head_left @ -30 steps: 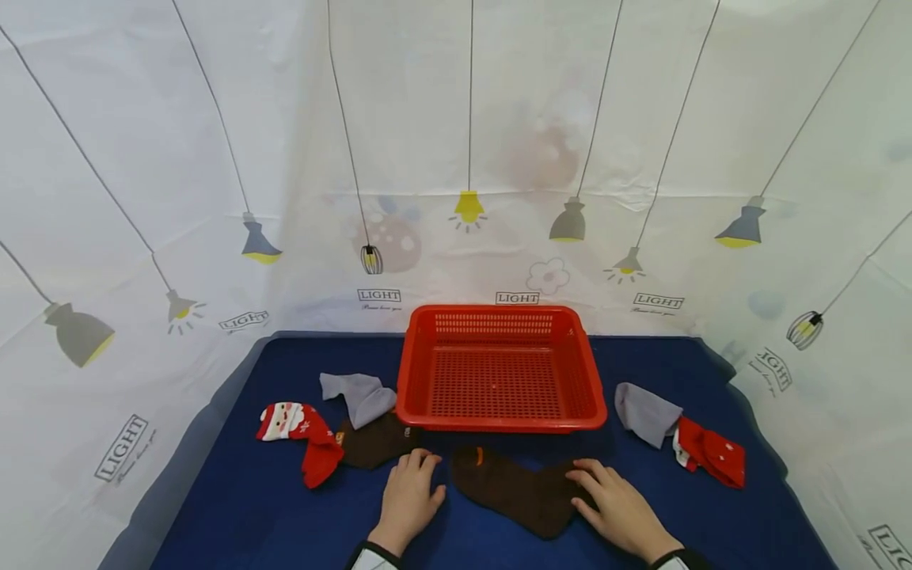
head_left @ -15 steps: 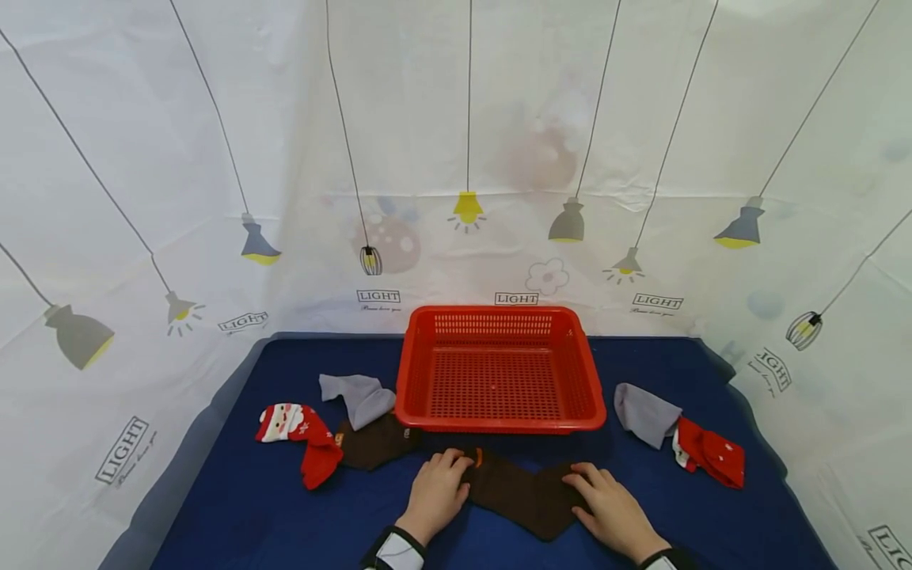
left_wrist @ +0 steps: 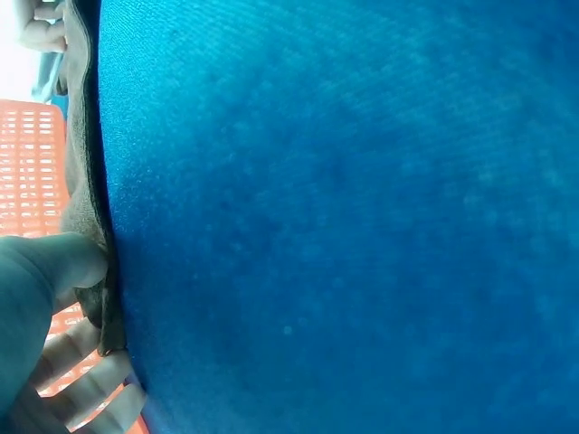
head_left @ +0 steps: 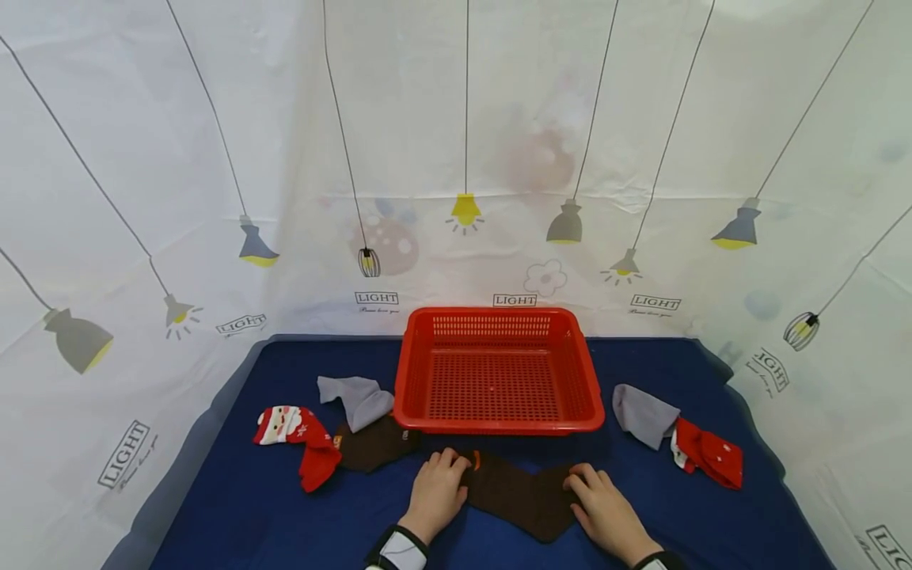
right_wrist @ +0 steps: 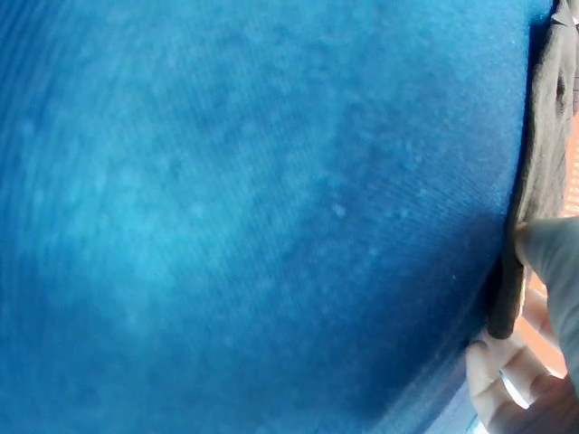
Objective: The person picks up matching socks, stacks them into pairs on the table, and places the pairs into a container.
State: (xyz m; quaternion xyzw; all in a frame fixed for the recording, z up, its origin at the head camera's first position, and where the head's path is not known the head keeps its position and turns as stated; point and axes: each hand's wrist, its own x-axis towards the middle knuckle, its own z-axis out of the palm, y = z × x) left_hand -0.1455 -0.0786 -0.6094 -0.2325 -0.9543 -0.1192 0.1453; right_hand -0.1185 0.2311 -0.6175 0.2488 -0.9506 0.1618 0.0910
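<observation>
A brown sock (head_left: 520,495) with an orange mark near its cuff lies flat in front of the basket. My left hand (head_left: 436,492) pinches its cuff end; the left wrist view has the thumb (left_wrist: 77,259) on the fabric and the fingers past its edge. At the toe end, my right hand (head_left: 608,511) pinches the same sock, its thumb (right_wrist: 547,242) against the cloth in the right wrist view. To the left lie a second brown sock (head_left: 374,446), a grey sock (head_left: 363,404) partly over it, and a red Santa sock (head_left: 306,435).
Behind the sock stands a red plastic basket (head_left: 499,426) with nothing inside. On the right, another grey sock (head_left: 644,416) touches a folded red sock (head_left: 712,455). A dark blue cloth (head_left: 264,514) covers the table, and printed white sheeting (head_left: 456,119) encloses the back and sides.
My left hand has moved right from beside the brown sock onto its cuff and taken hold. My right hand stays at the toe end, barely shifted. The other socks and basket stay put.
</observation>
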